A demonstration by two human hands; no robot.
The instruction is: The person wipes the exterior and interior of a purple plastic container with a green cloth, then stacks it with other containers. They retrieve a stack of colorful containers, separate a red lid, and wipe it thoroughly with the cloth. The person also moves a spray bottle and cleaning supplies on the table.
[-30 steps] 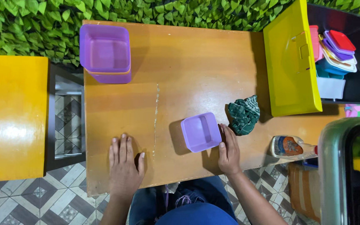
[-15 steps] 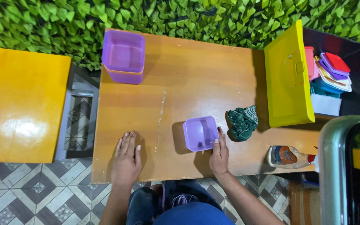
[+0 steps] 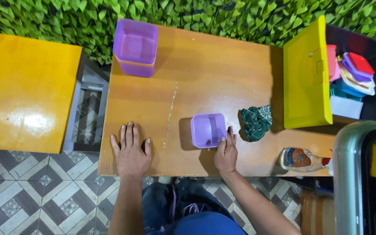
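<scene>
One purple tub (image 3: 208, 129) beside right hand (image 3: 226, 153)

spray bottle (image 3: 303, 159) lying right, colourful label

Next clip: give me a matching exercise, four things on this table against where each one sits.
Things:
1. small purple container
2. stacked purple containers
3. green cloth
4. spray bottle

Places:
A. far left corner, by the leafy wall
B. lying on its side at the near right edge
C. against the right hand fingertips
D. between the small container and the yellow lid

Pairs: 1-C, 2-A, 3-D, 4-B
</scene>
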